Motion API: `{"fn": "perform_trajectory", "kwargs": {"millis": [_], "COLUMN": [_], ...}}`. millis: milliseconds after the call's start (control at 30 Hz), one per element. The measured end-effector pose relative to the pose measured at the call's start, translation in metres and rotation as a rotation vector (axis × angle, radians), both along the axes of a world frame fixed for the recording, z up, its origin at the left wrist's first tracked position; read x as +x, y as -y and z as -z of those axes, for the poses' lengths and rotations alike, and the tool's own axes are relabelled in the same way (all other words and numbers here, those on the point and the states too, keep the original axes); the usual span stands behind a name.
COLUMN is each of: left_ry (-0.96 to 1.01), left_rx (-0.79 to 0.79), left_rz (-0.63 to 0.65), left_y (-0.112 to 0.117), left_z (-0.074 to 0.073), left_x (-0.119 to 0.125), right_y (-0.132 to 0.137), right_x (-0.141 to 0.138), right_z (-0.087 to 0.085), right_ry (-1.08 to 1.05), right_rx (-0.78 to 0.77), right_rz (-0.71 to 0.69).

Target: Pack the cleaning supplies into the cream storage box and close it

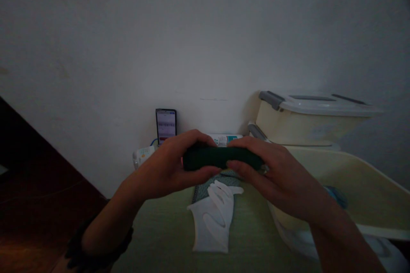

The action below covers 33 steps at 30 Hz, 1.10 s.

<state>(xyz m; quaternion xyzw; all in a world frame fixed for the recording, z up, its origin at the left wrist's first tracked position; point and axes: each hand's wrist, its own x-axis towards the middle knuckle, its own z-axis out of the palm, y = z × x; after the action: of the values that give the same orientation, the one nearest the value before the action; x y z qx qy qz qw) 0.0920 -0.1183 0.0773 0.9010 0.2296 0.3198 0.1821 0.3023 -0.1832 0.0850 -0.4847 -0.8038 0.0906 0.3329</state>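
A long dark green object (211,158) with rounded edges lies level between my hands, raised above the table. Dim light keeps me from telling its kind. My left hand (179,164) is wrapped round its left part, thumb along the near side and fingers over the far side. Its right part is gripped the same way by my right hand (265,164), whose thumb tip presses on the front near the middle. Below them lies a pair of white gloves (213,222), partly over a grey-green patterned thing (200,193) that the hands and gloves half hide.
A phone (166,126) with a lit screen leans against the wall. Beside it sits a small white packet (142,155). On the right, a lidded cream storage box (307,123) stands behind an open cream bin (368,170) with something blue (336,196) inside. The tabletop (163,230) is pale green.
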Motion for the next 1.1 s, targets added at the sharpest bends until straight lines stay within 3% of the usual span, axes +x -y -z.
{"fn": "perform_trajectory", "kwargs": {"millis": [233,433,667,800,1100], "left_ry": [0.021,0.013,-0.030,-0.006,-0.064], "left_rx": [-0.089,-0.003,0.097,0.142,0.044], "left_rz": [0.053,0.076,-0.062,-0.037,-0.012], "left_y": [-0.006,-0.002,-0.002,-0.002,-0.004], "left_z": [0.004,0.000,-0.001,0.000,-0.001], "left_x": [-0.007,-0.007,-0.005,-0.005,-0.005], "right_y": [0.002,0.002,0.002,0.002,0.002], "right_x": [0.008,0.008,0.007,0.008,0.015], "right_z": [-0.006,-0.005,-0.006,-0.007,-0.009], "right_ry": [-0.013,0.008,-0.001,0.010,0.022], "right_rx": [-0.030,-0.045,-0.065,-0.047,-0.123], "right_rz": [0.072,0.084,0.058,0.015,0.073]}}
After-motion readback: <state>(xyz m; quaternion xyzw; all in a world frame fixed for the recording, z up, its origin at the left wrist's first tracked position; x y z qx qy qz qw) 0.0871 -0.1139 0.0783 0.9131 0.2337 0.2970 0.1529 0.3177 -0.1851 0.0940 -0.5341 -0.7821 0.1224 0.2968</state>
